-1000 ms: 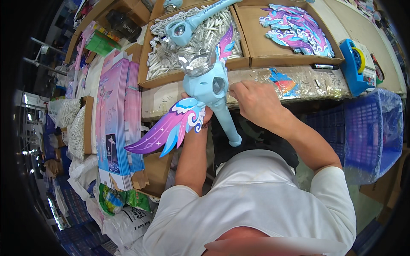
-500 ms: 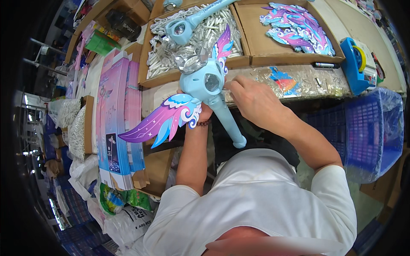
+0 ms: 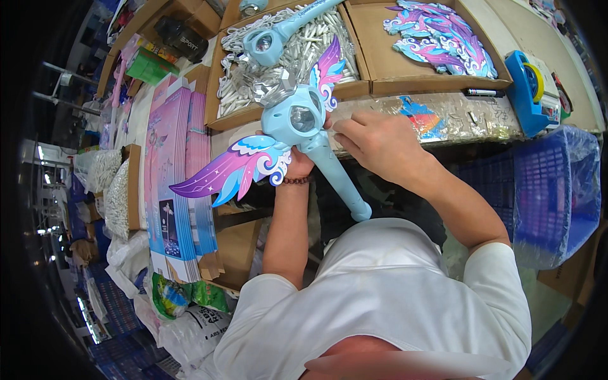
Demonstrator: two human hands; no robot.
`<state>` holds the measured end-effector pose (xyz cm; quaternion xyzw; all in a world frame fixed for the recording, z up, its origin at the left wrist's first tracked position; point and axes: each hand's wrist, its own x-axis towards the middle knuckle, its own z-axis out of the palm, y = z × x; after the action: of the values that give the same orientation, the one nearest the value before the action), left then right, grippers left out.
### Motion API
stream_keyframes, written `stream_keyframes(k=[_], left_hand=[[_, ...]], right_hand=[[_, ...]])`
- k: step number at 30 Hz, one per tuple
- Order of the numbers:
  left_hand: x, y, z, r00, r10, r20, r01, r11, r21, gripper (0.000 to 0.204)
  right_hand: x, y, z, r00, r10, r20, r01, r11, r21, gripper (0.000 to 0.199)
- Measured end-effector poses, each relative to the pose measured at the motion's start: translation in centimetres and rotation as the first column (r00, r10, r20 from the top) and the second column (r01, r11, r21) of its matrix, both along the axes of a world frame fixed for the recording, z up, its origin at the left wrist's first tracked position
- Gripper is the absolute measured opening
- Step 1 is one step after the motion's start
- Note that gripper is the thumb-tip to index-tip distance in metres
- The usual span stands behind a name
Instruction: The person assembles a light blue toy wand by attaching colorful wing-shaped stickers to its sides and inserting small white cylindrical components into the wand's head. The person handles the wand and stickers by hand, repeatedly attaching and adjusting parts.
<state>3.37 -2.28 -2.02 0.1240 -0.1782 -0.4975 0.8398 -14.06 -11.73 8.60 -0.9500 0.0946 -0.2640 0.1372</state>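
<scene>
Box (image 3: 372, 60) of wings (image 3: 446, 44) near wand (image 3: 278, 123)

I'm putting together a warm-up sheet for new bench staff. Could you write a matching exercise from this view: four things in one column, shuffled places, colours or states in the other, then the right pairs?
Column one
1. Winged wand
2. Marker
3. Basket
4. Bracelet

Column two
A. Blue-purple, with clear plastic over it
B. Dark and beaded
C. Held in the left hand
D. Lying just left of the tape dispenser

Right pairs
1-C, 2-D, 3-A, 4-B
</scene>
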Motion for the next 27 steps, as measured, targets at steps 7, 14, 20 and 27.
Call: stream_keyframes(k=[7,14,20,27], left_hand=[[-0.1,-0.1,0.3,0.998,0.009,-0.056,-0.007,0.999,0.047,0.081],[0.3,-0.4,-0.8,0.988,-0.139,-0.071,0.126,0.979,-0.158,0.091],[-0.6,0.0,0.3,0.991,-0.086,-0.101,0.074,0.99,-0.121,0.076],[-1.2,-0.3,1.7,0.988,-0.138,0.07,0.147,0.98,-0.135,0.074]], right_hand=[[-0.5,0.0,0.3,0.995,-0.023,0.099,0.022,1.0,0.014,0.012],[-0.3,-0.2,-0.1,0.996,0.005,0.091,-0.004,1.0,-0.005,0.01],[-0.2,-0.4,-0.2,0.996,0.052,0.075,-0.054,0.998,0.027,0.017],[-0.4,-0.8,-1.3,1.0,0.004,-0.01,-0.004,1.0,0.02,0.015]])
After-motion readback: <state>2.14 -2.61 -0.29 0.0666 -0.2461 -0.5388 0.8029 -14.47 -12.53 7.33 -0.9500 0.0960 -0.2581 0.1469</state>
